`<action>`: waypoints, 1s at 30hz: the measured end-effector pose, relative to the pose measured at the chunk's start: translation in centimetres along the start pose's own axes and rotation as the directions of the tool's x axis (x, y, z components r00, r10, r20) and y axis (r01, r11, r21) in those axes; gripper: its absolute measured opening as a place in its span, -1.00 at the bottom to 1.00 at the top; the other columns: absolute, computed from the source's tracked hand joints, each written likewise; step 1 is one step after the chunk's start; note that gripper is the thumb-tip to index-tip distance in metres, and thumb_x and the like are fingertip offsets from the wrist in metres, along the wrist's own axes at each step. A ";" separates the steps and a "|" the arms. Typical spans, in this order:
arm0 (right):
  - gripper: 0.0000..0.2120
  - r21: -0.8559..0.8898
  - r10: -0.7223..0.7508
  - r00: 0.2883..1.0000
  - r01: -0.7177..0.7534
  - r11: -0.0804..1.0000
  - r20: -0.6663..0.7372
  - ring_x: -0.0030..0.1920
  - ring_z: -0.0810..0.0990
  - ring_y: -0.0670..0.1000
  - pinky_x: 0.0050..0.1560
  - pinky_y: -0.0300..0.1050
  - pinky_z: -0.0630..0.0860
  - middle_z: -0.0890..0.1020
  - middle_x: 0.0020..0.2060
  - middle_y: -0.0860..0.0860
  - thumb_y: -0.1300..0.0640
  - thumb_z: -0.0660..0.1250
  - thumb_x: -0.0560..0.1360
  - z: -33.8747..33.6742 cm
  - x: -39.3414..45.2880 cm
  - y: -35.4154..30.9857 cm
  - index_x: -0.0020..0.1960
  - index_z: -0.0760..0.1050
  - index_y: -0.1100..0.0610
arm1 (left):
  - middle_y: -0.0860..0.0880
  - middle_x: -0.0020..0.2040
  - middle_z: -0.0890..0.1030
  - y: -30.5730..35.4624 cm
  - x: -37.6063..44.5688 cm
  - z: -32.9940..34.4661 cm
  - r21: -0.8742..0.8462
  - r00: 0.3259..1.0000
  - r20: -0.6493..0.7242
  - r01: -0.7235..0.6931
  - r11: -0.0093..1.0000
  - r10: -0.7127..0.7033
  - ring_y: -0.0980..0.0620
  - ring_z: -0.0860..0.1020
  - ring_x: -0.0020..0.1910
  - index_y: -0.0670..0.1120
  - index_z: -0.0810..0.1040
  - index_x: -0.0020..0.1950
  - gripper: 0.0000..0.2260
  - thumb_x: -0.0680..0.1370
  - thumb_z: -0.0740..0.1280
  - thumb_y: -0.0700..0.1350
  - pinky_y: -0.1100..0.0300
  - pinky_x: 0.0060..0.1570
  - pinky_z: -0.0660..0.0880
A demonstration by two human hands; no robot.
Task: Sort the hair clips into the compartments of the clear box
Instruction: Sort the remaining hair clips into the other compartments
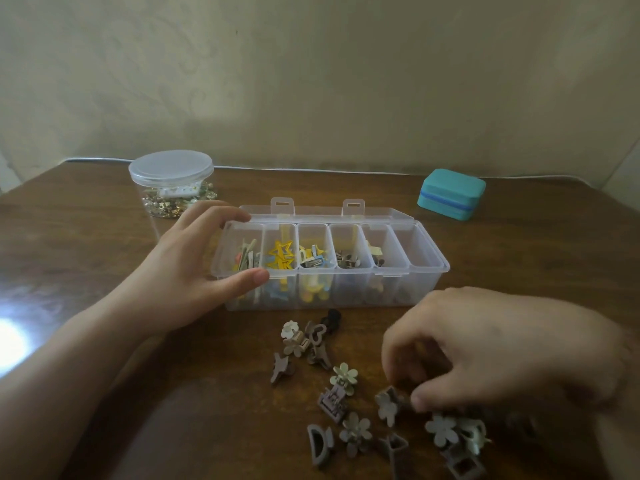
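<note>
Tabletop [104,237]: right hand [491,348] seemingly pinches (blurred) flower clip [388,405]; left hand [194,268] grips clear box [426,271].

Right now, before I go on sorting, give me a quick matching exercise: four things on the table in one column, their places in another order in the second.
Things:
1. round clear jar
2. teal case
3. yellow star clips
4. loose flower clips

Places:
A. on the table in front of the clear box, by the right hand
B. far right, behind the box
C. second compartment from the left
D. far left, behind the left hand

Pairs: 1-D, 2-B, 3-C, 4-A
</note>
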State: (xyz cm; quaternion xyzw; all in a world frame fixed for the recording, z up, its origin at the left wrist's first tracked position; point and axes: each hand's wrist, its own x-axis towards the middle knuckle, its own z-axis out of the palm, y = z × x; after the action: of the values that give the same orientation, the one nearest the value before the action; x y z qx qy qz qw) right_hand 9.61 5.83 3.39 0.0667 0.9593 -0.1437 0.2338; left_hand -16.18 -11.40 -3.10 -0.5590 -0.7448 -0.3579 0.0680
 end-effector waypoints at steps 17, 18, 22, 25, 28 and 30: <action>-0.91 0.242 0.188 0.328 0.133 0.961 -0.926 -0.25 0.63 -0.09 -0.18 -0.24 0.56 0.65 -0.30 -0.11 0.16 0.41 0.48 -0.6 1.3 3.7 -0.13 0.60 -0.02 | 0.19 0.22 0.42 -0.4 0.1 -0.4 -0.059 1.000 0.018 -0.005 0.998 0.006 0.24 0.40 0.27 0.04 0.46 0.31 -0.30 0.30 0.33 0.43 0.22 0.27 0.33; -0.91 0.255 0.201 0.297 0.157 0.954 -0.934 -0.25 0.62 -0.09 -0.18 -0.24 0.55 0.65 -0.30 -0.09 0.16 0.41 0.48 -0.7 1.1 3.8 -0.13 0.60 -0.04 | 0.21 0.23 0.41 -0.6 0.2 -0.5 -0.066 1.000 0.017 -0.009 0.998 0.010 0.25 0.40 0.28 0.03 0.46 0.30 -0.29 0.30 0.32 0.44 0.22 0.27 0.33; -0.90 0.292 0.114 0.630 0.187 0.938 -0.768 -0.21 0.61 -0.06 -0.20 -0.25 0.53 0.66 -0.21 -0.09 0.10 0.49 0.40 -2.0 -2.6 2.6 -0.15 0.61 -0.07 | 0.22 0.21 0.42 -1.3 0.1 -1.0 -0.133 1.000 0.019 0.010 0.991 -0.007 0.20 0.41 0.28 0.06 0.47 0.27 -0.29 0.29 0.33 0.47 0.10 0.29 0.37; -0.66 0.160 0.105 0.994 -0.106 0.981 0.012 -0.10 0.60 -0.15 -0.10 -0.19 0.57 0.63 -0.09 -0.21 -0.03 0.48 0.39 -2.0 -4.3 1.1 0.05 0.47 -0.35 | 0.20 0.21 0.41 -1.5 0.0 -1.1 -0.164 1.000 0.021 0.014 0.986 -0.011 0.12 0.42 0.30 0.15 0.45 0.25 -0.36 0.28 0.34 0.46 -0.04 0.32 0.39; -0.58 0.050 0.155 0.971 -0.167 0.985 0.182 -0.09 0.57 -0.19 -0.15 -0.18 0.57 0.59 -0.06 -0.22 0.06 0.48 0.41 -1.2 -3.5 -0.4 0.07 0.39 -0.33 | 0.21 0.20 0.40 -1.6 0.1 -1.1 -0.166 0.999 0.029 0.020 0.986 -0.016 0.11 0.43 0.29 0.18 0.45 0.24 -0.37 0.28 0.34 0.47 -0.05 0.31 0.39; -0.58 0.035 0.145 0.975 -0.153 0.988 0.171 -0.12 0.55 -0.20 -0.24 -0.23 0.52 0.57 -0.07 -0.16 0.14 0.47 0.40 -0.6 -2.7 -0.7 0.06 0.38 -0.27 | 0.19 0.21 0.40 -1.6 0.1 -1.0 -0.170 0.999 0.032 0.026 0.985 -0.020 0.11 0.42 0.30 0.20 0.45 0.22 -0.39 0.27 0.34 0.47 -0.05 0.31 0.39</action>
State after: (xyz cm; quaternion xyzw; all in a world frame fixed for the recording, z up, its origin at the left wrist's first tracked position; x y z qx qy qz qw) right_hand 11.63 5.18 5.36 0.1315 0.9248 -0.1537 0.3222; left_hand -17.95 -12.17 -3.03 -0.5596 -0.7187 -0.4127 0.0044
